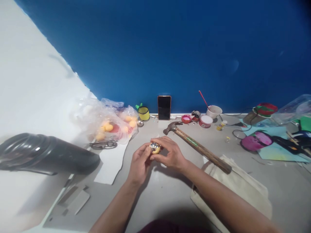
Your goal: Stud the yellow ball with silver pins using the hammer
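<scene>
Both my hands are around a small shiny metallic ball (155,148), silver on top and gold-toned below, above the middle of the grey table (157,197). My left hand (141,163) grips its left side with thumb and fingers. From the right, my right hand (171,152) closes on it, fingers over the top and thumb below. Beyond my right hand lies a claw hammer (194,144), its head toward the wall. The end of its wooden handle rests on a folded cream cloth (238,184) under my right forearm.
A phone (164,107) leans on the blue wall. Plastic bags with yellow balls (107,126), a white sheet (110,165) and a large dark bottle (53,153) are at left. At right are a cup with a red stick (214,111), a pink-painted cup (256,140) and cables.
</scene>
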`<control>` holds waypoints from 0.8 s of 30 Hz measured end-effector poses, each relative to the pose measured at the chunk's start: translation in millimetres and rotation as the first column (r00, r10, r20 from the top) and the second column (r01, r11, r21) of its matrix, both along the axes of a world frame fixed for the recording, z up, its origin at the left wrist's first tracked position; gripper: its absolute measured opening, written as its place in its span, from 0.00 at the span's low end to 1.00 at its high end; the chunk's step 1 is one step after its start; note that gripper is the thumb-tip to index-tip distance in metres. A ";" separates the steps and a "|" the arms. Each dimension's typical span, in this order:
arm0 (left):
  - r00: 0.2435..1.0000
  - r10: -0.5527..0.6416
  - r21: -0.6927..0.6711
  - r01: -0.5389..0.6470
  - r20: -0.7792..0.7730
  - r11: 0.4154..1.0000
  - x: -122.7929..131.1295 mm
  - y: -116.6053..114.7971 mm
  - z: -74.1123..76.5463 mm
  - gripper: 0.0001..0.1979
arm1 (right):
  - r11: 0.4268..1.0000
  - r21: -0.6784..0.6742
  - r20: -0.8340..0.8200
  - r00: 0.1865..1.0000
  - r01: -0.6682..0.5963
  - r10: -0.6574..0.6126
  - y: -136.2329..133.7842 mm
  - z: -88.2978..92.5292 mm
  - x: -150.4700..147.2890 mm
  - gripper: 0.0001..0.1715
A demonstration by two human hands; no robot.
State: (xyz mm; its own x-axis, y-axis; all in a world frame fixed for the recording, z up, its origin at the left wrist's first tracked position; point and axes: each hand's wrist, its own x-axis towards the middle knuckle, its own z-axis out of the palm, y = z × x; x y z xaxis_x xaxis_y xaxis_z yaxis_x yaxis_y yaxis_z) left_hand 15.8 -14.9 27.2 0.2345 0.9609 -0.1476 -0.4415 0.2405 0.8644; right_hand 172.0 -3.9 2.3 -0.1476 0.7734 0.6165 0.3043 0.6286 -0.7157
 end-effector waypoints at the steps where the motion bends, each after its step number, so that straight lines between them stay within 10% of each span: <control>1: 1.000 0.004 -0.004 -0.004 0.003 1.000 -0.1 0.4 -0.1 0.20 | 1.000 0.016 0.009 1.000 0.002 -0.002 -0.2 -1.1 -0.2 0.32; 17: 1.000 0.011 0.023 -0.011 -0.023 1.000 -1.6 0.0 -6.9 0.19 | 0.993 0.096 0.030 0.997 0.067 -0.071 -2.6 -1.0 -3.2 0.19; 24: 0.995 -0.031 -0.063 0.037 0.093 0.997 -4.1 2.4 -1.2 0.21 | 0.998 -0.019 0.080 0.995 0.055 -0.053 -0.7 -3.3 1.0 0.41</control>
State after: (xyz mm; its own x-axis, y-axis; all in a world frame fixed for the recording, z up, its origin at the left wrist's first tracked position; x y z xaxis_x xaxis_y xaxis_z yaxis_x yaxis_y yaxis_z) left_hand 11.7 -12.5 26.0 0.2820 0.9413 -0.1854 -0.5087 0.3106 0.8029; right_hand 172.9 -4.6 -1.0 -0.1534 0.7945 0.5876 0.3937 0.5945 -0.7011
